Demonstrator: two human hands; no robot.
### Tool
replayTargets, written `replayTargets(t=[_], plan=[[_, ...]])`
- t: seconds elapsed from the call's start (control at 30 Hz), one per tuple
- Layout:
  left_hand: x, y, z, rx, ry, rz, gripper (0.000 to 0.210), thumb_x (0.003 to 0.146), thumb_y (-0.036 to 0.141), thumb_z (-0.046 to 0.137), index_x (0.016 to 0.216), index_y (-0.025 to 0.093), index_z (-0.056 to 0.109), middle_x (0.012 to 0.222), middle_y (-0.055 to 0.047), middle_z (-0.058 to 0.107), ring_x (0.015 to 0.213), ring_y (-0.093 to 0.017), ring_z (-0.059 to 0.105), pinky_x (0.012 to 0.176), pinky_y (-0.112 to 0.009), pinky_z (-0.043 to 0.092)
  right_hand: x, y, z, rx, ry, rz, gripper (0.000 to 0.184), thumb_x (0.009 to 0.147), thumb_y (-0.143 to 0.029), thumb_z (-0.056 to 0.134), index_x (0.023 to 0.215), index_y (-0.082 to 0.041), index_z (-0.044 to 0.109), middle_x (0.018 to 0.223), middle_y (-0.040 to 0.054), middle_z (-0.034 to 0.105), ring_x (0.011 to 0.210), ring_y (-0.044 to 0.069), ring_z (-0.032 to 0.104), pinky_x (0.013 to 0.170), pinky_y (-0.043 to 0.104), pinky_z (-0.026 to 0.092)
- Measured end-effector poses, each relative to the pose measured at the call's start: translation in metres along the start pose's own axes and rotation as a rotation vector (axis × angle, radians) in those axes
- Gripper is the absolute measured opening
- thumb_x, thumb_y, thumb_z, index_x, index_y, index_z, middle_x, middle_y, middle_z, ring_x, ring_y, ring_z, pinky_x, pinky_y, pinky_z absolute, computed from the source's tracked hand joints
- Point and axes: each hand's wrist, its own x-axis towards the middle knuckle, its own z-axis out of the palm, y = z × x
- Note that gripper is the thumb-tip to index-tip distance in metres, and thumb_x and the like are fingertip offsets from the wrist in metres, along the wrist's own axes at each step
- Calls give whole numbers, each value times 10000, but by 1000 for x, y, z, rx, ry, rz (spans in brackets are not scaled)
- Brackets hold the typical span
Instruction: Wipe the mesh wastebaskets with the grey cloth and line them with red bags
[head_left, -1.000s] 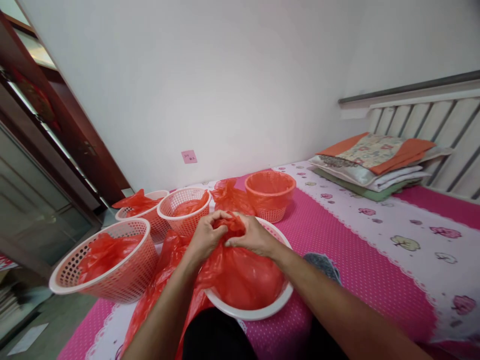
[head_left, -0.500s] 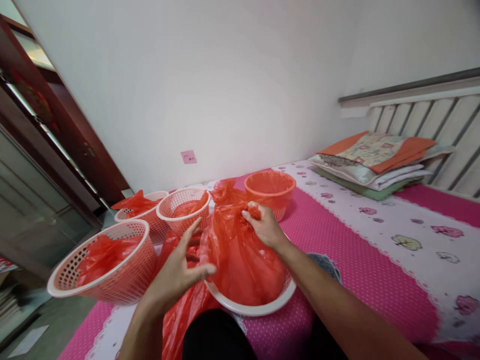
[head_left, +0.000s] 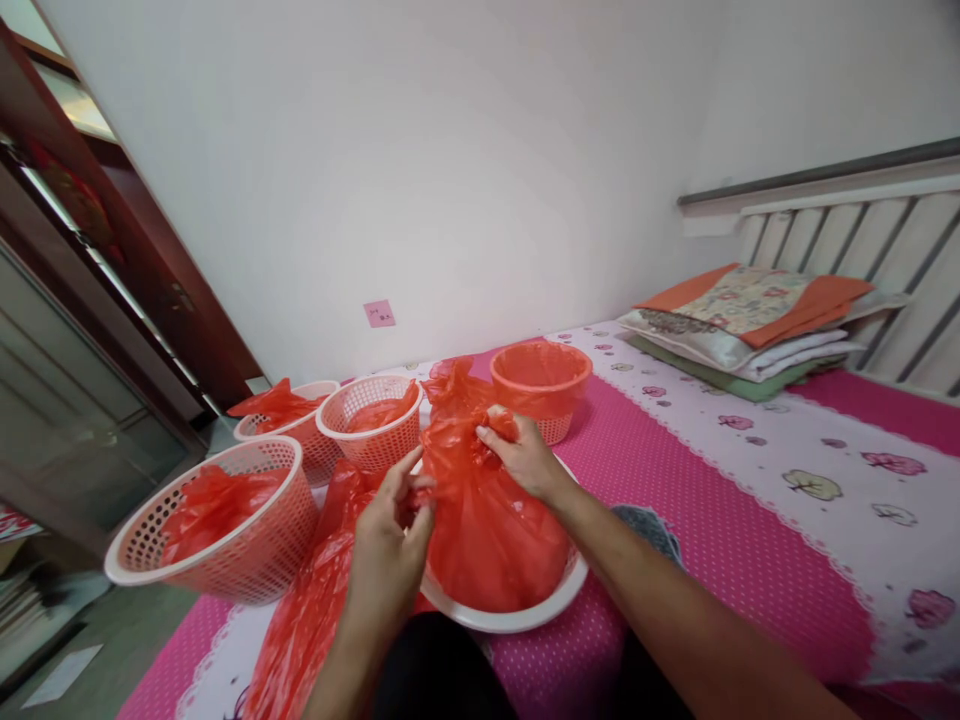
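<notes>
A red plastic bag [head_left: 499,545] sits bunched in a basket with a white rim [head_left: 514,621], close in front of my knees. My right hand [head_left: 523,455] is closed around the gathered top of this bag. At the bag's left side, my left hand [head_left: 394,530] has its fingers curled in, with thumb and fingertips against the plastic; part of its grip is hidden. More loose red plastic bags [head_left: 311,590] lie beside my left forearm, spilling toward the front edge of the bed.
Several pink-and-white mesh baskets stand left: a large near one [head_left: 262,545], another behind [head_left: 300,430] and a round one [head_left: 371,440], all with red plastic inside. A basket covered in red plastic [head_left: 540,395] is behind the bag. Folded bedding [head_left: 750,320] is stacked at right.
My left hand has gone from spread fingers to curled ones and moved right, against the bag. My right hand still grips the bag's top. More loose red plastic shows at the left.
</notes>
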Motion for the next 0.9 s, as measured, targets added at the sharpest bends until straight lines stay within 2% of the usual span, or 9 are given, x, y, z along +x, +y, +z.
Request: replayTargets(t=[0.07,0.17,0.27,0.37,0.47,0.53,0.63,0.77,0.9], plan=[[16,3,4,-164,-1,-21,549,800,339,733,1327,207,655,969,-45,732,721,-164,646,676,-298,538,-3,-10,2,32,-145,3,328,846,-460,780,1050,-220,690,1037,36,726,993,215,675,899,333,530],[32,11,13,-279,-64,33,412,778,344,771,1156,190,720,914,-40,737,796,-186,675,738,-306,546,-7,-18,7,36,-365,-12,703,680,-401,949,1304,-248,662,1236,55,717,1143,242,664,957,341,536],[32,9,20,-231,-46,111,403,833,363,754,1201,205,711,1048,-73,758,971,-233,707,872,-346,554,-5,-14,12,-34,-436,-25,449,748,-446,901,1090,-206,737,973,29,737,888,208,678,806,325,554],[25,-17,18,-22,135,190,582,872,413,753,1406,242,594,1331,-114,689,1236,-280,649,1054,-412,505,1,-6,10,-112,-354,-42,337,834,-518,810,842,-192,728,810,25,715,798,210,656,775,345,546],[19,-65,11,173,240,148,607,900,491,679,1417,190,581,1473,-189,596,1420,-348,523,1226,-541,350,9,-6,4,-119,-203,-65,331,853,-542,773,852,-214,729,862,45,752,890,249,691,864,386,555],[18,-96,6,221,207,47,540,903,514,616,1302,152,660,1436,-220,625,1437,-393,502,1251,-599,292,14,-10,2,-100,-33,-86,326,869,-548,748,943,-230,734,938,60,765,960,267,701,923,403,552],[17,-127,1,87,83,-79,497,921,465,570,1300,159,668,1385,-191,687,1365,-355,594,1221,-553,372,20,-15,3,-61,190,-112,367,913,-585,673,1032,-241,714,1033,87,761,1041,282,691,990,421,536],[16,-137,3,27,156,-138,502,894,399,602,1343,179,644,1442,-178,669,1410,-346,572,1236,-529,366,30,-12,8,-71,8,-50,394,858,-619,716,958,-239,698,950,95,751,1001,305,687,952,438,554],[14,-133,7,-13,162,-120,493,897,396,613,1354,211,638,1494,-148,643,1455,-340,535,1251,-507,356,37,-11,7,-109,159,-94,262,909,-498,673,960,-242,690,907,89,724,997,287,664,928,411,547]])
